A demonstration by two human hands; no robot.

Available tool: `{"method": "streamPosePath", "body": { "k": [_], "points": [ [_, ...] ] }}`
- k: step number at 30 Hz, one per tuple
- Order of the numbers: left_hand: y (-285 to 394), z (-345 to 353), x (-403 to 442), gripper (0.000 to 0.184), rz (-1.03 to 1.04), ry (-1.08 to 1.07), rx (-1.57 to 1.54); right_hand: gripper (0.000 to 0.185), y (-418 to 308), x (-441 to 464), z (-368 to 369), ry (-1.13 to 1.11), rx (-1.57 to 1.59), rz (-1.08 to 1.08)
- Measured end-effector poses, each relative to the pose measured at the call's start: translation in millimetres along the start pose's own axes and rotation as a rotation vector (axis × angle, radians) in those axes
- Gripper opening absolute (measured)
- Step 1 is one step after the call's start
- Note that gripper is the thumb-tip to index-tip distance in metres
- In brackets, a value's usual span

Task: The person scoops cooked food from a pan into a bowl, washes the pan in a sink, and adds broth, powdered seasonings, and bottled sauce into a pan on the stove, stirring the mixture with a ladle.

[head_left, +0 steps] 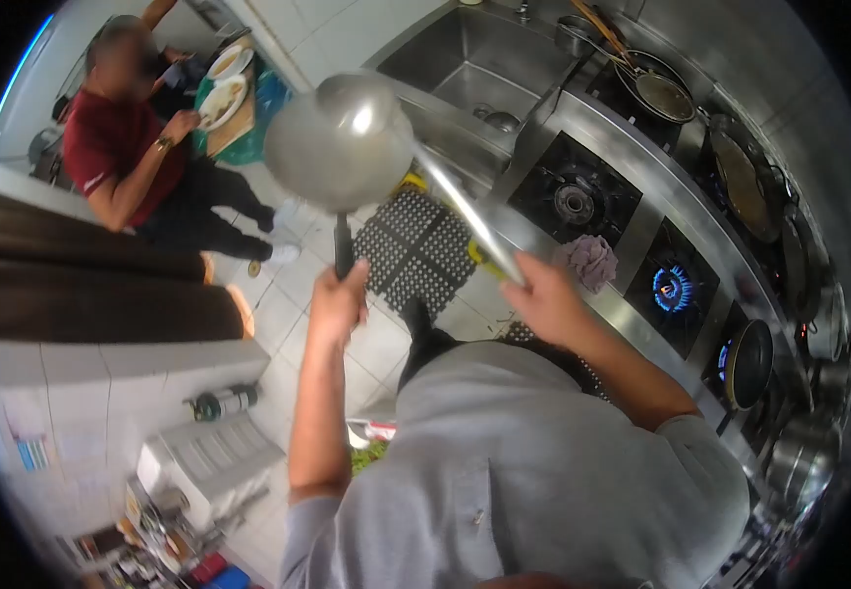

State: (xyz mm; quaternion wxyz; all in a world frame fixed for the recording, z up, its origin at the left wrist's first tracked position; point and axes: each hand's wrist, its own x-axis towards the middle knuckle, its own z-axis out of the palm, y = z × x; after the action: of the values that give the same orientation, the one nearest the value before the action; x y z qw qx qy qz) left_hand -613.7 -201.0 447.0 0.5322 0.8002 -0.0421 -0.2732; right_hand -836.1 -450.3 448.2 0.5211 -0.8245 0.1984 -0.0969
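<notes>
My left hand [337, 302] is closed around the black handle of a metal wok [309, 162], which I hold up in the air over the floor. In my right hand [546, 299] is the long metal handle of a ladle [465, 211]; its bowl end reaches over the wok. Whether the ladle touches the wok I cannot tell, as that part is blurred. Close by my right hand, a crumpled purplish cloth [590, 263] lies on the stove's edge.
To my right, one stove burner [672, 290] burns blue; a black pan [747, 365] sits over another flame. More pans [663, 95] stand along the back. A steel sink [440, 83] is ahead. At the left, a person [121, 128] stands beside plates of food [221, 103]. A black mat [415, 245] covers some floor.
</notes>
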Motion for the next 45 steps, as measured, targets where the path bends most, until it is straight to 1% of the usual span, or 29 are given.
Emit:
{"method": "streamPosePath", "body": {
  "k": [2,4,5,6,8,9,11,12,13,14,15,17,18,19,21,23,25,27,30,32,33,34,35,37,38,40,42,43,45],
  "points": [
    [19.8,-8.4,93.2,0.034,0.062,-0.086,0.021,0.036,10.3,24.7,15.2,0.113,0.009,0.036],
    [55.6,-10.0,170.6,0.031,0.233,-0.175,0.098,0.037,8.8,50.4,25.1,0.284,0.003,0.013],
    [63.9,-7.8,221.5,0.030,0.268,-0.157,0.186,0.038,-20.3,56.0,23.9,0.299,-0.007,0.186],
    [79.3,-6.4,269.9,0.032,0.310,-0.131,0.398,0.039,-32.4,60.8,28.6,0.356,0.016,0.227],
    [113.0,5.1,345.0,0.039,0.645,0.041,0.815,0.041,-45.3,73.2,40.9,0.456,0.042,0.284],
    [134.0,10.8,368.5,0.047,0.613,0.017,0.893,0.043,-50.4,74.8,49.6,0.541,0.070,0.281],
    [158.1,21.8,413.0,0.044,0.696,0.078,0.972,0.045,-57.2,76.9,68.6,0.659,0.113,0.315],
    [164.3,25.8,431.3,0.044,0.724,0.041,0.988,0.046,-57.8,81.0,75.8,0.706,0.046,0.323],
    [169.3,32.5,451.3,0.042,0.744,0.105,0.953,0.047,-57.5,87.8,80.4,0.754,-0.024,0.326],
    [172.7,41.4,473.8,0.040,0.764,0.171,0.913,0.046,-57.5,95.6,84.6,0.748,0.102,0.396],
    [173.8,50.3,495.1,0.040,0.796,0.144,0.920,0.046,-54.9,108.3,87.4,0.785,0.112,0.408],
    [161.2,70.4,541.8,0.034,0.634,-0.088,0.562,0.046,-48.3,138.8,88.6,0.771,0.079,0.393],
    [147.3,81.2,559.9,0.032,0.739,-0.109,0.533,0.040,-52.5,158.5,85.2,0.729,0.251,0.492],
    [138.7,89.1,570.4,0.030,0.842,-0.125,0.497,0.034,-42.2,180.4,82.9,0.711,0.329,0.446],
    [147.4,99.0,559.9,0.030,0.505,-0.289,0.418,0.025,-26.4,233.2,68.5,0.676,0.517,0.394],
    [124.5,108.7,585.7,0.030,0.511,-0.362,0.386,0.014,17.5,296.0,49.5,0.617,0.579,0.432],
    [114.0,112.8,582.8,0.029,0.220,-0.451,0.296,0.015,43.6,366.0,26.5,0.633,0.632,0.465],
    [118.5,114.1,568.1,0.025,0.088,-0.487,0.208,0.018,71.2,441.1,-1.3,0.669,0.635,0.503],
    [110.5,111.4,581.7,0.023,-0.019,-0.586,0.136,0.023,134.8,555.4,-43.8,0.651,0.638,0.589],
    [121.9,112.8,587.3,0.021,-0.092,-0.648,0.116,0.024,135.6,606.0,-60.9,0.646,0.571,0.615],
    [130.8,116.3,591.2,0.019,-0.157,-0.712,0.106,0.023,130.3,627.1,-65.9,0.669,0.475,0.568],
    [138.1,122.5,594.9,0.017,-0.138,-0.720,0.128,0.025,127.2,642.9,-72.0,0.694,0.383,0.522],
    [144.4,130.5,605.8,0.017,-0.133,-0.733,0.131,0.025,116.6,649.5,-78.0,0.708,0.380,0.523],
    [146.9,143.0,627.8,0.017,-0.202,-0.843,0.102,0.035,101.8,646.5,-69.0,0.625,0.155,0.492],
    [150.0,152.0,640.9,0.022,-0.224,-0.929,0.075,0.035,101.4,643.6,-56.1,0.639,0.160,0.517],
    [159.3,171.3,657.7,0.025,-0.281,-0.985,0.033,0.047,95.7,633.6,-40.9,0.707,-0.267,0.409],
    [166.7,192.3,670.6,0.038,-0.341,-1.061,0.020,0.049,60.5,612.8,-32.0,0.686,-0.280,0.512],
    [162.1,203.2,683.3,0.038,-0.354,-1.091,0.016,0.052,38.8,601.3,-28.9,0.655,-0.273,0.591],
    [147.5,228.3,708.2,0.042,-0.408,-1.293,-0.047,0.054,10.6,574.9,-24.5,0.649,-0.337,0.662]
  ]
}}
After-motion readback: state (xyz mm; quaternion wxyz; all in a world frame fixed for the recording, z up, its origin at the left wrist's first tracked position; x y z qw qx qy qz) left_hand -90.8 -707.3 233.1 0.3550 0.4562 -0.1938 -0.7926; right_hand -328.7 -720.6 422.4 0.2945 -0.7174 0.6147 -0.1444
